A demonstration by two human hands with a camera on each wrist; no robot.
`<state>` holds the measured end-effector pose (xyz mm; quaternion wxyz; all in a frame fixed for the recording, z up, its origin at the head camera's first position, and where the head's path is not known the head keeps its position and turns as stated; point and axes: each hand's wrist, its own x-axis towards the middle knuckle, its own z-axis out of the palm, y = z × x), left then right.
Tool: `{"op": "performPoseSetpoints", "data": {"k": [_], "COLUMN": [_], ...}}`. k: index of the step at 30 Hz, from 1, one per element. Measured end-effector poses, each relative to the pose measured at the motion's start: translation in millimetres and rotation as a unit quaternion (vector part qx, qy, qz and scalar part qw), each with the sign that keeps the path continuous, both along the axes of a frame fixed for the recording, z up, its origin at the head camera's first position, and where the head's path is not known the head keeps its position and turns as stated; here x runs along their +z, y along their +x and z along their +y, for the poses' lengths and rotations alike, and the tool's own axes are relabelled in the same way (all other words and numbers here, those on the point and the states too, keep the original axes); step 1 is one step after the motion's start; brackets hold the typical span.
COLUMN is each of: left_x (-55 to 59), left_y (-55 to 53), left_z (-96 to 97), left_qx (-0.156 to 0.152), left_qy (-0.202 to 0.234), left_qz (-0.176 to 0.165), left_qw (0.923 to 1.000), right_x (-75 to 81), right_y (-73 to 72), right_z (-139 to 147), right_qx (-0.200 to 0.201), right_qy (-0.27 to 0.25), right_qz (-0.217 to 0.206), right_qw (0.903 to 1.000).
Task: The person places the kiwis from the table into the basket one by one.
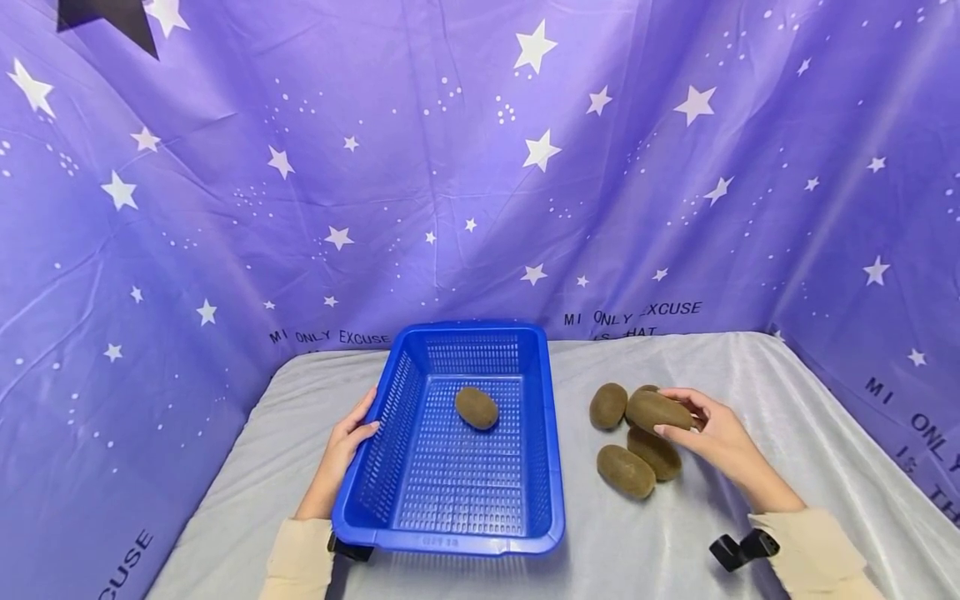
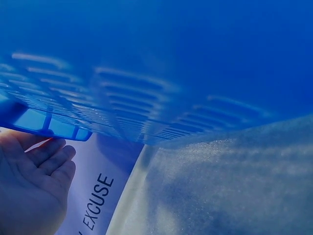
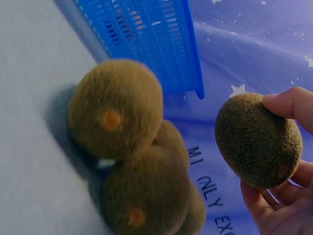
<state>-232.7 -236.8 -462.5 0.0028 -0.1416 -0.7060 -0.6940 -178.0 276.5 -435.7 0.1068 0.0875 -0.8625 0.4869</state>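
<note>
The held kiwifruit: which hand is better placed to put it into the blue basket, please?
Probably the right hand: it grips this kiwifruit. The left hand touches the left rim of the blue basket, across from the fruit.

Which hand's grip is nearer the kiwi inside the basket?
Left: the left grip touches the basket's rim, left of that kiwi; the right grip, farther right, holds another kiwi.

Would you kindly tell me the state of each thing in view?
Blue basket: upright, open-topped
Kiwi inside: unpeeled, lying down
Held kiwi: unpeeled, lifted
Other kiwis: unpeeled, grouped beside the basket
Left hand: touching the basket's left rim
Right hand: gripping the held kiwi
Pale cloth: spread, wrinkled
Starry backdrop: hanging, creased
</note>
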Motion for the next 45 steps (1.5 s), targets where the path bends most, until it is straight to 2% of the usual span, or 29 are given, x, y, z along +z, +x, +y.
{"op": "performPoseSetpoints", "data": {"k": [9,16,33,45], "left_x": [-0.7,-1.5,-2.3,-1.6], "left_y": [0.9,1.7,1.8,1.2], "left_z": [-0.6,-0.5,-2.1,-0.5], "left_qx": [0.003,-0.009,-0.005,-0.015], "left_qy": [-0.004,0.008,-0.002,0.012], "left_qz": [-0.009,-0.010,-0.009,-0.003], "left_qw": [0.9999,0.9999,1.0000,0.9998], "right_x": [9.2,10.4,14.9,30.2], "right_y": [-8.2,-13.0,-23.2,-26.5], "right_z": [-21,-34,-68,-84], "right_qx": [0.040,0.056,0.116,0.078], "right_qy": [-0.029,-0.030,-0.077,-0.038], "right_qz": [-0.009,0.005,0.010,-0.001], "right_qw": [0.9987,0.9980,0.9902,0.9962]}}
